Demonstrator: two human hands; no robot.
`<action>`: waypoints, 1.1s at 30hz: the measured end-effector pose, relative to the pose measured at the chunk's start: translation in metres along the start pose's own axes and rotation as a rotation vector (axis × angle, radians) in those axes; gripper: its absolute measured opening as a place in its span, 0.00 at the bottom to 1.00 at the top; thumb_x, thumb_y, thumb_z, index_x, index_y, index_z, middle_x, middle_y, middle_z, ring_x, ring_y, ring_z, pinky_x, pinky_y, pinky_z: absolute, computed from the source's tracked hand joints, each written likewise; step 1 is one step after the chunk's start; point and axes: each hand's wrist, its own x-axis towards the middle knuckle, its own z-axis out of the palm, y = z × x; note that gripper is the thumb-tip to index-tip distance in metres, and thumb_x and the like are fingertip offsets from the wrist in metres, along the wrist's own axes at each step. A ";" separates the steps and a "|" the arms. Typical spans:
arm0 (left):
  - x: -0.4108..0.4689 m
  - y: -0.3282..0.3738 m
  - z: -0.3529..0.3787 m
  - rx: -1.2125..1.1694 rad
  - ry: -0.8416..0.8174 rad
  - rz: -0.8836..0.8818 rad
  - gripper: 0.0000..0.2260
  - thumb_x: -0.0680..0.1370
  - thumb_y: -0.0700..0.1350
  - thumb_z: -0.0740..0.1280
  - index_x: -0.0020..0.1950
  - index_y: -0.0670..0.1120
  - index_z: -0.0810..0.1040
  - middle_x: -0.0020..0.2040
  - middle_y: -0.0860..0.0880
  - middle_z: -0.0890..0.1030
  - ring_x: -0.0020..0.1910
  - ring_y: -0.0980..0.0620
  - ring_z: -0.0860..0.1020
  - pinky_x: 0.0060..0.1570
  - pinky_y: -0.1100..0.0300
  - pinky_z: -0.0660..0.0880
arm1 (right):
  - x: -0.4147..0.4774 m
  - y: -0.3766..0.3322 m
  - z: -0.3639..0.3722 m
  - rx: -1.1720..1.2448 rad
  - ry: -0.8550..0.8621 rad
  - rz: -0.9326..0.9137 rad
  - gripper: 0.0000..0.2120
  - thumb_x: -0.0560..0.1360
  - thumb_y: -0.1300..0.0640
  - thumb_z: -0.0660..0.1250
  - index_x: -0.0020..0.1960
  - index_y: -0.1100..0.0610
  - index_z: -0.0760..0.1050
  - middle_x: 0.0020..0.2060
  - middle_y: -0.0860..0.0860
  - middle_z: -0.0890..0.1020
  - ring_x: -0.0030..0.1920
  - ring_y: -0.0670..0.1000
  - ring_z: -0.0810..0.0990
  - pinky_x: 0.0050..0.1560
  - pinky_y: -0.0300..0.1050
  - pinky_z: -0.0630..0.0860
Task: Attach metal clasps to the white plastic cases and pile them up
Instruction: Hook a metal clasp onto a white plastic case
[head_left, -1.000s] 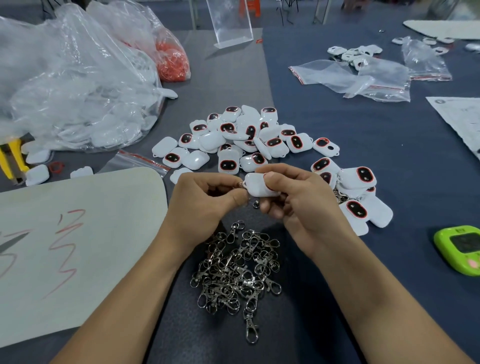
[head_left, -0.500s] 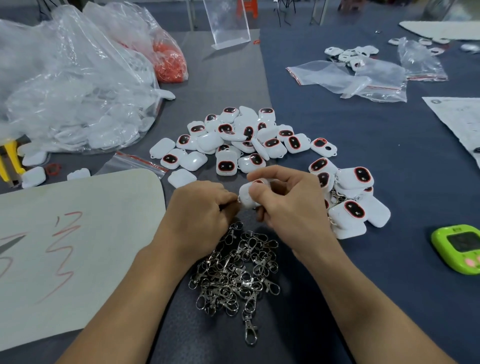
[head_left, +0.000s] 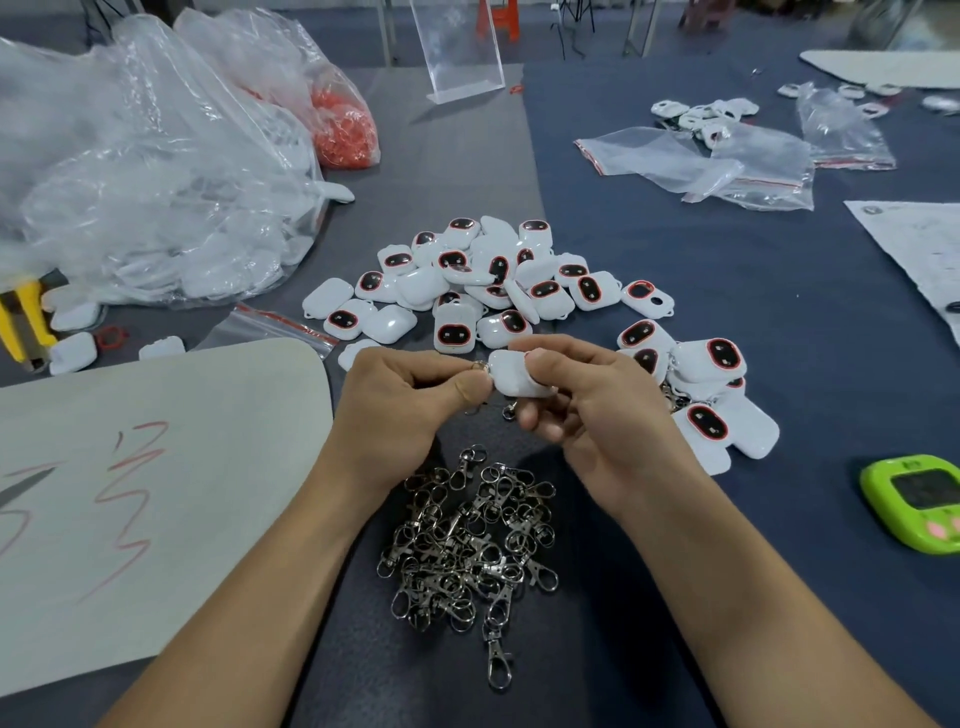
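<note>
At the far left a big crumpled clear plastic bag holds more white shells, and nearer lies a pale rounded board with red scribbles on the grey-and-blue tabletop. Just right of the board, the left hand is curled tight, thumb and forefinger pinching a small silver metal clasp by its ring. The ring touches the left end of a smooth white plastic case, which the right hand grips from above and below, so both are lifted off the tabletop. Directly beneath the hands sits the loose heap of silver swivel clasps; beyond them, the scattered heap of white cases with red-rimmed black windows, seemingly waiting their turn. The step in hand looks like threading the ring through the case's small loop, which is hidden by the fingers. To do it well, I would brace the case firmly in the right hand with its loop end facing left, let the left hand alone work the ring through, and tug lightly to check it has caught. Then the case belongs on the pile of clasped cases just to the right, short of the lime-green plastic timer at the edge.
</note>
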 end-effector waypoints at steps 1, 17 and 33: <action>-0.001 -0.001 -0.001 0.125 0.012 0.064 0.07 0.71 0.42 0.78 0.40 0.55 0.88 0.36 0.56 0.85 0.35 0.60 0.81 0.39 0.66 0.74 | 0.000 0.001 0.000 -0.043 0.028 -0.042 0.07 0.78 0.69 0.67 0.48 0.62 0.83 0.34 0.59 0.84 0.23 0.51 0.74 0.20 0.38 0.66; -0.002 0.000 0.007 -0.007 -0.052 -0.020 0.04 0.73 0.42 0.75 0.43 0.51 0.88 0.37 0.53 0.86 0.36 0.60 0.81 0.39 0.69 0.75 | 0.001 0.000 0.001 0.102 0.030 0.041 0.09 0.80 0.68 0.63 0.50 0.63 0.82 0.34 0.58 0.83 0.24 0.50 0.74 0.21 0.36 0.64; -0.014 0.003 0.005 0.767 -0.022 0.294 0.09 0.76 0.50 0.69 0.40 0.48 0.86 0.32 0.51 0.80 0.34 0.50 0.77 0.36 0.55 0.72 | -0.004 0.012 0.006 -0.423 0.171 -0.308 0.09 0.77 0.65 0.68 0.47 0.53 0.84 0.32 0.54 0.83 0.25 0.49 0.76 0.25 0.40 0.71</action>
